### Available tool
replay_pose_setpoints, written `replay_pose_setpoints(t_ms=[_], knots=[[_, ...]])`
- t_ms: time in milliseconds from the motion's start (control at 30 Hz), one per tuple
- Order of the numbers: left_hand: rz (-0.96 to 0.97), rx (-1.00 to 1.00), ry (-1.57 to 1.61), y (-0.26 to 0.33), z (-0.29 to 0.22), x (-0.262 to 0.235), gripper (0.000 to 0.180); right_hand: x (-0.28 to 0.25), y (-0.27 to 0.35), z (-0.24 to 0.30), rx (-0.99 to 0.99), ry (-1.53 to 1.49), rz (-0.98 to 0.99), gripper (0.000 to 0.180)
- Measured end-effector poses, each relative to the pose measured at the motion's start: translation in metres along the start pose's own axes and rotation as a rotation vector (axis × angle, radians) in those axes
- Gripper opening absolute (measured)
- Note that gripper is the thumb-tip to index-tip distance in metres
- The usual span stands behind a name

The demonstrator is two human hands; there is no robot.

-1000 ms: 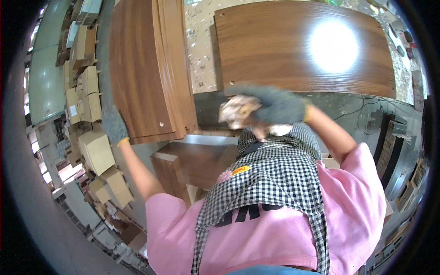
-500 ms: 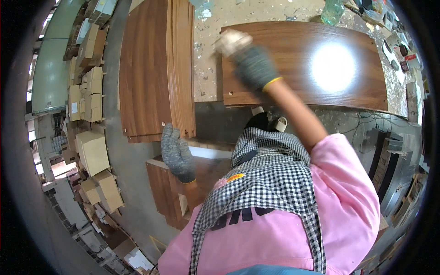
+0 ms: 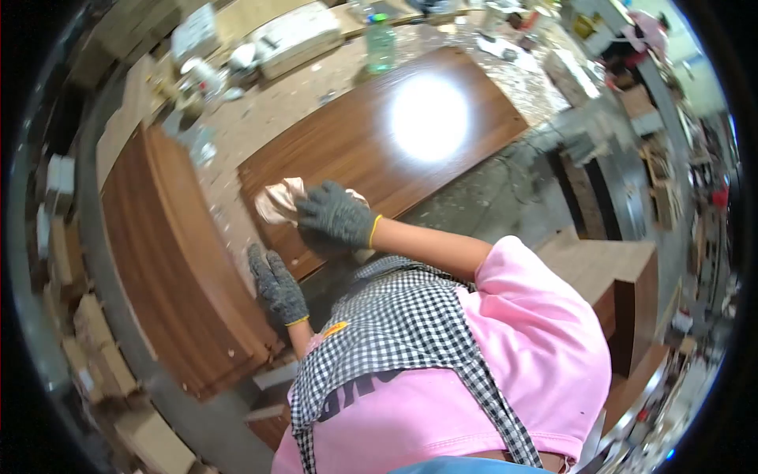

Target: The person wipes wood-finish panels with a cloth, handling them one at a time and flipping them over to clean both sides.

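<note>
A brown wood-grain board (image 3: 347, 130) lies flat on the workbench (image 3: 237, 126), with a bright light reflected on its glossy face. My right hand (image 3: 335, 213), in a grey knit glove with a yellow cuff, presses a crumpled pale cloth (image 3: 278, 201) onto the board's left end. My left hand (image 3: 276, 291), gloved the same way, is just off the board's near left corner with its fingers stretched out; it holds nothing. Whether its fingertips touch the bench or the board edge, I cannot tell.
On the left lies a stack of similar brown boards (image 3: 162, 261). A green-capped clear bottle (image 3: 380, 47) stands behind the board. Tools and bottles clutter the bench's far side. Cardboard boxes (image 3: 103, 351) line the far left, and a wooden cabinet piece (image 3: 608, 268) stands at right.
The view has turned to the right. My right hand has brought the cloth from the board's far left corner down toward its near left end. My left hand has left the stacked boards.
</note>
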State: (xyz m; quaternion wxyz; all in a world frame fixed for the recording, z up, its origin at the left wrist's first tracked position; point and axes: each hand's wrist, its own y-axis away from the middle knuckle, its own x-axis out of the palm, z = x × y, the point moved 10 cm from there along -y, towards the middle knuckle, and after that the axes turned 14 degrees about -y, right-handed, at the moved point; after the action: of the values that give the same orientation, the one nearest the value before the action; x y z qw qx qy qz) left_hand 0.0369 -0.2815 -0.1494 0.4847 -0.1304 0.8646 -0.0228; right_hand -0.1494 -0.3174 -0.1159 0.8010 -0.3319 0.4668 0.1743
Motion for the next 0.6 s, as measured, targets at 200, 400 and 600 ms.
replay_pose_setpoints(t_ms=[200, 400, 600], knots=[[0.221, -0.133, -0.413, -0.029, 0.007, 0.080, 0.072, -0.083, 0.130, -0.160, 0.540, 0.040, -0.158, 0.020], [0.116, -0.073, -0.427, -0.027, 0.010, 0.081, 0.072, -0.205, 0.285, -0.272, 0.619, 0.903, -0.419, 0.028], [0.205, -0.189, -0.442, -0.030, 0.013, 0.087, 0.067, -0.069, 0.109, -0.228, 0.443, 0.354, -0.337, 0.034]])
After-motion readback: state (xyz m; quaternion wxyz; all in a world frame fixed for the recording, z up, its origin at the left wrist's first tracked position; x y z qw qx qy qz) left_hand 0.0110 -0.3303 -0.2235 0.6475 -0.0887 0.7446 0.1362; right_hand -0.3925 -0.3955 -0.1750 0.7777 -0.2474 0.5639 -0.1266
